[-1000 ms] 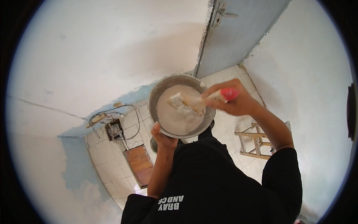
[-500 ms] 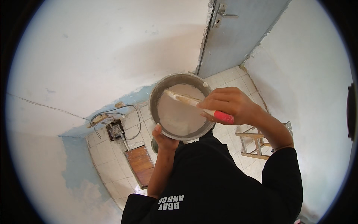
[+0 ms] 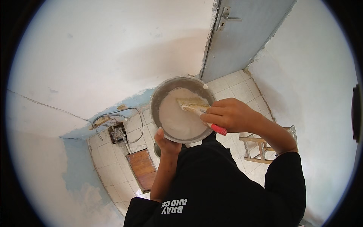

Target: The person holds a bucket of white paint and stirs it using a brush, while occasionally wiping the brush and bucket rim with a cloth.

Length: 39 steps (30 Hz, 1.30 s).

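Observation:
My left hand grips a round grey bucket at its near left rim, thumb up over the edge and the other fingers hidden beneath. Pale, creamy white paint covers the bucket's bottom. In my right hand, fingers closed round its handle, is a paintbrush with a red handle end. The brush is over the paint, its wide bristles turned toward the middle of the bucket; whether they touch the surface is hard to tell.
A grey door stands beyond the bucket. Patchy white walls rise left and right. At left on the tiled floor lie a brown wooden panel, a dirty box-like thing and a looped cable. A wooden stool or ladder stands right.
My right hand has moved slightly left and down, turning the paintbrush so its broad face shows. The bucket stays in my left hand, nearly in place.

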Motion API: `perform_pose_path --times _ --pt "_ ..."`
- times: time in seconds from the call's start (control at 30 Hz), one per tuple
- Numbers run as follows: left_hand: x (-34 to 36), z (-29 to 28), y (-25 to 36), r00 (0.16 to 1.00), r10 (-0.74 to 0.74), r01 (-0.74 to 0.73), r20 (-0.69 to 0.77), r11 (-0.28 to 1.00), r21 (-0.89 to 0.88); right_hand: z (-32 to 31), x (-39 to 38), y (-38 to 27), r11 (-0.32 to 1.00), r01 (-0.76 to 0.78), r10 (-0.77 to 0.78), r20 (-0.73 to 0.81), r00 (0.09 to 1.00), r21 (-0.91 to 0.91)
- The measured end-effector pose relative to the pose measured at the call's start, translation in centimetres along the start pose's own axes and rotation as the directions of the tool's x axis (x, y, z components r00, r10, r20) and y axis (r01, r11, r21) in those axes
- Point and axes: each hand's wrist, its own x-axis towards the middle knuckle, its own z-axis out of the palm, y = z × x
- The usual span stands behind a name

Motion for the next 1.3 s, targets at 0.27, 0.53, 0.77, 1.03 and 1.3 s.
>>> perform_pose_path --times 0.27,0.53,0.77,1.03,1.3 --pt "-0.1 -0.1 0.3 1.0 -0.002 0.002 -0.001 1.0 -0.003 0.7 0.0 -2.0 0.998 0.058 -0.059 0.082 0.995 0.008" --pt "0.2 0.0 0.9 1.0 -0.011 0.01 -0.004 0.998 -0.067 -0.4 -0.1 -1.9 0.994 0.064 -0.074 0.121 0.99 0.088" --pt "0.7 -0.9 1.5 0.994 -0.108 0.101 -0.021 0.967 -0.234 -3.4 -0.1 -2.0 0.981 0.011 -0.046 0.179 0.983 0.193" --pt "0.7 0.1 2.3 0.999 0.017 -0.02 -0.029 0.995 -0.097 -4.0 0.4 -1.1 0.943 -0.06 0.027 0.105 0.994 0.327" --pt "0.5 0.0 2.2 0.999 -0.035 0.037 0.033 0.996 -0.076 -2.1 1.7 0.9 0.838 -0.404 0.467 -0.101 0.878 0.367"
